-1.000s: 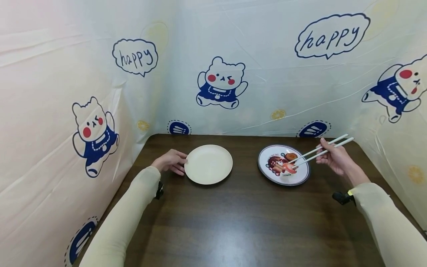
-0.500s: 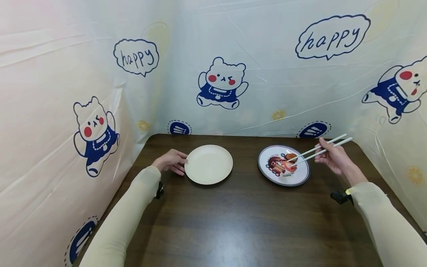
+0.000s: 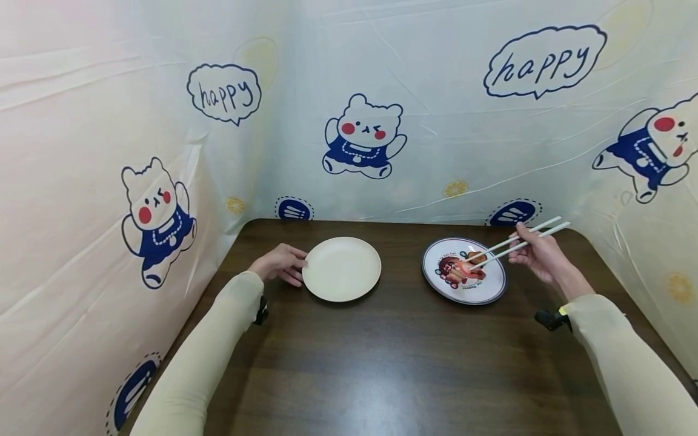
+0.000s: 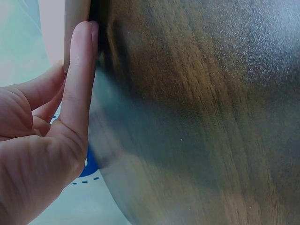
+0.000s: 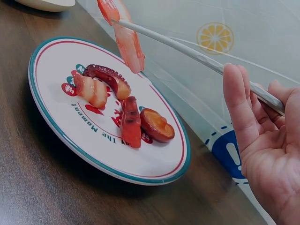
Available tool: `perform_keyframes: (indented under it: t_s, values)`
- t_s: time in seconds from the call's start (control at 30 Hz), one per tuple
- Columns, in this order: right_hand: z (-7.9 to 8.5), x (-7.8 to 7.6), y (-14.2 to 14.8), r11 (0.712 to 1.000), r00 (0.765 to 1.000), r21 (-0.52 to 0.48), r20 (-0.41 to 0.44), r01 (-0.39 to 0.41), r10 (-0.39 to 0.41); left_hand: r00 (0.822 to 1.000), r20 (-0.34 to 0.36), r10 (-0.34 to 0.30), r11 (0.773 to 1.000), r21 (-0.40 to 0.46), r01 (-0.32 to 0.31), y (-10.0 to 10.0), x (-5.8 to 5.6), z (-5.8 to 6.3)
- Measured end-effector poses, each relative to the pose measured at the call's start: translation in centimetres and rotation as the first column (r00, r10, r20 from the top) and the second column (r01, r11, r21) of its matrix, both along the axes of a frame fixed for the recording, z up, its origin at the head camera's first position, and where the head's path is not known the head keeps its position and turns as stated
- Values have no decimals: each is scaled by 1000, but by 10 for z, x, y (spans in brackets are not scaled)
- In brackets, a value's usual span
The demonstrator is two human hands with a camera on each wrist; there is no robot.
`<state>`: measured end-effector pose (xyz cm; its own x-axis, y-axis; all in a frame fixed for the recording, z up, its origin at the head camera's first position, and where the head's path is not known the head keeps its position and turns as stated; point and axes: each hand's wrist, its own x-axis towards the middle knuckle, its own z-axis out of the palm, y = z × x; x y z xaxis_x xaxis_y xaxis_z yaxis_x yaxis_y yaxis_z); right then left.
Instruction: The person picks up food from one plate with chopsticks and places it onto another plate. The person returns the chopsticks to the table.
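My left hand pinches the left rim of a plain cream plate; in the left wrist view the thumb and a finger lie on either side of the rim. With my right hand I hold a pair of pale chopsticks. Between their tips, in the right wrist view, hangs a pinkish-red piece of food, raised over a printed white plate. On that plate lie a tentacle-like piece, a layered pale slice, a red strip and a glossy brown piece.
Both plates stand towards the back of a dark wooden table, with a gap of tabletop between them. A light cloth curtain with bear prints closes off the back and sides. Each wrist carries a small black device.
My right hand and the chopsticks have shifted slightly to the left, carrying the pinkish-red piece across the printed plate. The left hand and cream plate have stayed in place.
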<state>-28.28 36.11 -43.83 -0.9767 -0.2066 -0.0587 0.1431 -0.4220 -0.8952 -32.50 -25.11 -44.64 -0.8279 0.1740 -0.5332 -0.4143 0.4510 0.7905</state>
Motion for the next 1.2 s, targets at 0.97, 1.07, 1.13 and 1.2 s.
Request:
perform_keyframes:
  t_s: [0.97,1.07,1.13,1.2]
  values:
    - [2,-10,-26,1000,1000,-13,10,4,-4,1000,9,0,1000,23,0,0,-1,0]
    - [2,-11,-30,1000,1000,0,21,14,-14,1000,13,4,1000,25,-5,-1,-1,-1]
    - [3,-13,-33,1000,999,10,30,19,-19,1000,15,7,1000,24,-8,-2,-2,-2]
    - [4,-14,-37,1000,999,13,40,26,-26,1000,14,7,1000,23,-8,-2,-2,-2]
